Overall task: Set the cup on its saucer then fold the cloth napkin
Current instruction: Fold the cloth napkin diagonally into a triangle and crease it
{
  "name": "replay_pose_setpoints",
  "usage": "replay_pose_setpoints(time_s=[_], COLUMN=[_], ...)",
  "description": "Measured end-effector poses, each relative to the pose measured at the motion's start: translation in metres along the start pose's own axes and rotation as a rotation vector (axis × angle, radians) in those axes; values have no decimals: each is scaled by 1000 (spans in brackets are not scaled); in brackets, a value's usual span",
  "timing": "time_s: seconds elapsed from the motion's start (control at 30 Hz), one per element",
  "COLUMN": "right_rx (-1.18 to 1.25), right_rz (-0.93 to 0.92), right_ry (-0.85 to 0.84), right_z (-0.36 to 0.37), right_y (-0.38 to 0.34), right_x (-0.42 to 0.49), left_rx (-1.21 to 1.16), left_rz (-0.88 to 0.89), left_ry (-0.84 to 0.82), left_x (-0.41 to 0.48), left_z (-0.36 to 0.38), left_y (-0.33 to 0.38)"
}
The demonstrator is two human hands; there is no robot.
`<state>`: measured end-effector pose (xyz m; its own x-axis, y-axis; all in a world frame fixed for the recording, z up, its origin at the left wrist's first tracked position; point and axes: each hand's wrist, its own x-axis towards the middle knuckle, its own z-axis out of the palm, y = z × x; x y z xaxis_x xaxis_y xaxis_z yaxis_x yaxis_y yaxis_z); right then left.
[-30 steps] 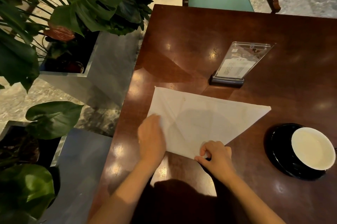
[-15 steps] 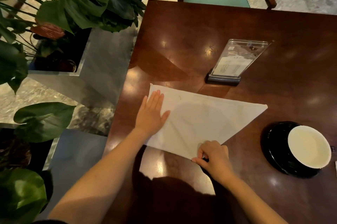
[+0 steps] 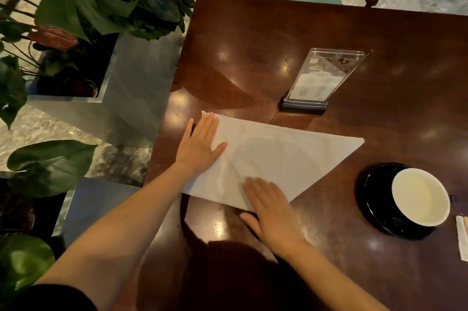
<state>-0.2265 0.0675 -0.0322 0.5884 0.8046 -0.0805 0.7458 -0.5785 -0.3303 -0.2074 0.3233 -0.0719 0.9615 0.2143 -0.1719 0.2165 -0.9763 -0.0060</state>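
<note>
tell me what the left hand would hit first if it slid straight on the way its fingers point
Nothing close: the left hand points past the napkin corner across bare table. The way looks free to the far edge.

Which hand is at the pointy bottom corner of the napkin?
The right hand, flat on the napkin's near corner, at the table edge by the person. The left hand presses the left side, its fingers reaching the far left corner.

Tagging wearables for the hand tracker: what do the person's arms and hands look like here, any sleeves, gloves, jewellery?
Both forearms are bare from wrist to near the elbow. The left hand and right hand wear no gloves; no rings, watch or bands are visible on the fingers or wrists. A dark sleeve edge shows at the left upper arm, bottom-left of frame. No right sleeve is in view.
</note>
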Motion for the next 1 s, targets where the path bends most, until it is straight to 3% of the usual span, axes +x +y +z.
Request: replay_pose_setpoints(time_s=[0.13, 0.5, 0.57, 0.67, 0.77, 0.87, 1.0], right_rx=[-70, -1, 60, 405, 564, 330, 12], right_rz=[-18, -52, -56, -69, -37, -87, -215], right_ry=[-251, -368, -283, -257, -180, -63, -48], right_z=[17, 26, 18, 2, -2, 5, 15], right_y=[0, -25, -33, -38, -31, -13, 0], right_x=[-6, -29, -22, -8, -2, -4, -5], left_rx=[27, 70, -82, -416, -543, -573, -470], left_rz=[28, 106, 107, 97, 69, 3, 12], left_ry=[-20, 6, 92, 203, 250, 227, 177], left_x=[3, 17, 2, -49, -112, -153, -175], left_z=[-6, -23, -32, -33, -22, -11, 3], left_y=[-9, -20, -5, 16, 35, 51, 58])
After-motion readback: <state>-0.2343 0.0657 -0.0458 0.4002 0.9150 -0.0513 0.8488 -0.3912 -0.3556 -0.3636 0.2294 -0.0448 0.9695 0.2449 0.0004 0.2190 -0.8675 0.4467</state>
